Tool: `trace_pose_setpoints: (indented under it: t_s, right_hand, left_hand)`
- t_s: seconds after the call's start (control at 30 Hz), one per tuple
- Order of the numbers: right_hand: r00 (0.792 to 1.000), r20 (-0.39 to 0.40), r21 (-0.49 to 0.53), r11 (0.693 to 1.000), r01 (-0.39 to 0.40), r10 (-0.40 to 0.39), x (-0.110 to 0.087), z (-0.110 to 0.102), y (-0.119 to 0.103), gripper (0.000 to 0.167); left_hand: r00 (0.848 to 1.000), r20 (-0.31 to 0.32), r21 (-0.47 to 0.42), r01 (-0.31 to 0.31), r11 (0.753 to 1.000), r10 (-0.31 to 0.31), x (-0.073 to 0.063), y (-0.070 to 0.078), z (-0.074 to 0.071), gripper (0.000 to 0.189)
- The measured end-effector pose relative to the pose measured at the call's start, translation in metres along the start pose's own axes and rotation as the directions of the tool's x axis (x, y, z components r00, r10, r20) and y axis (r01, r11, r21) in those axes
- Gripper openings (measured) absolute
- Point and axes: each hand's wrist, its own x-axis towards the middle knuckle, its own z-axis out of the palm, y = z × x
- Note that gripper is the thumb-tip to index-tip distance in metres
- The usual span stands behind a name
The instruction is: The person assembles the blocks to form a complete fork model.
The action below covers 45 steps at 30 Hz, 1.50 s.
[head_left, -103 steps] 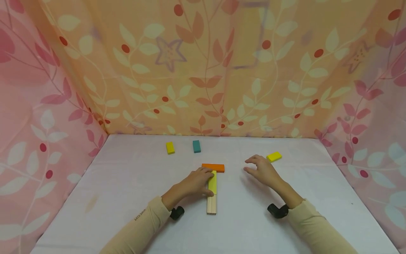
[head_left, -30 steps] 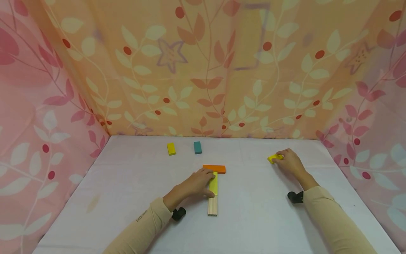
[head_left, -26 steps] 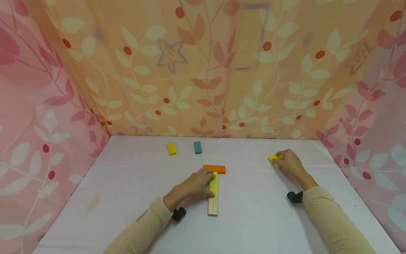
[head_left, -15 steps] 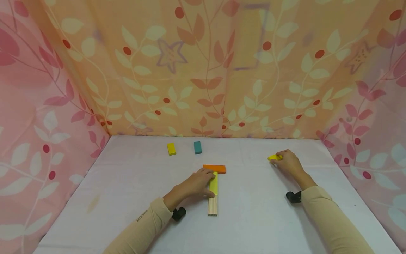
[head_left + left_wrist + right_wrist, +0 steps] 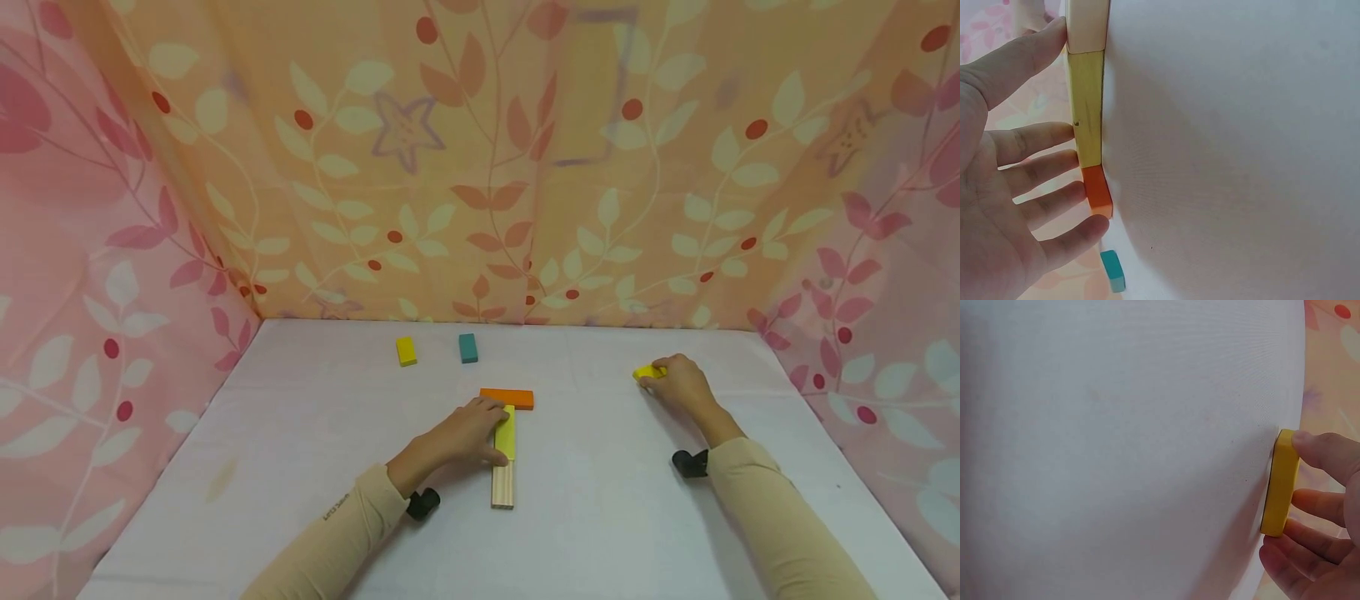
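In the head view my left hand (image 5: 457,435) lies over a line of blocks on the white table. Its fingers, fairly straight in the left wrist view, touch a light yellow block (image 5: 1088,106) and an orange block (image 5: 1099,192). The thumb reaches the near end, where a plain wooden block (image 5: 1087,25) joins the yellow one. The orange block lies crosswise at the far end. Off to the right, my right hand (image 5: 686,387) pinches a small yellow block (image 5: 1280,484) between thumb and fingers, low at the tabletop; whether it is lifted I cannot tell.
At the back of the table (image 5: 300,467) lie another small yellow block (image 5: 406,351) and a teal block (image 5: 468,348), side by side but apart. Patterned orange cloth (image 5: 465,167) hangs behind, with pink cloth on both sides.
Since the earliest frame my right hand has moved right and taken hold of the small yellow block. Over the last second it has barely shifted. The left hand stays on its blocks.
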Motion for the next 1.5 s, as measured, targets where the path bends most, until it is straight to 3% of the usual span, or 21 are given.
trace_pose_setpoints:
  t_s: [0.3, 0.53, 1.03, 1.5]
  right_hand:
    - [0.999, 0.015, 0.001, 0.999, -0.035, 0.035, 0.002, 0.003, -0.001, 0.056]
    - [1.000, -0.025, -0.023, 1.000, 0.001, -0.002, -0.001, 0.003, 0.000, 0.056]
    - [0.999, -0.004, 0.004, 0.999, 0.040, -0.040, 0.000, 0.001, -0.007, 0.054]
    - [0.994, -0.045, 0.036, 0.994, 0.100, -0.098, -0.003, -0.010, -0.021, 0.048]
  left_hand:
    - [1.000, -0.003, 0.004, 0.001, 1.000, -0.001, -0.001, -0.003, 0.000, 0.073]
    - [1.000, -0.002, -0.005, -0.011, 1.000, 0.011, -0.001, -0.002, 0.000, 0.074]
    - [1.000, -0.002, -0.003, -0.014, 1.000, 0.014, 0.000, -0.002, -0.001, 0.074]
    - [1.000, -0.006, -0.021, -0.023, 1.000, 0.023, -0.003, -0.002, -0.002, 0.074]
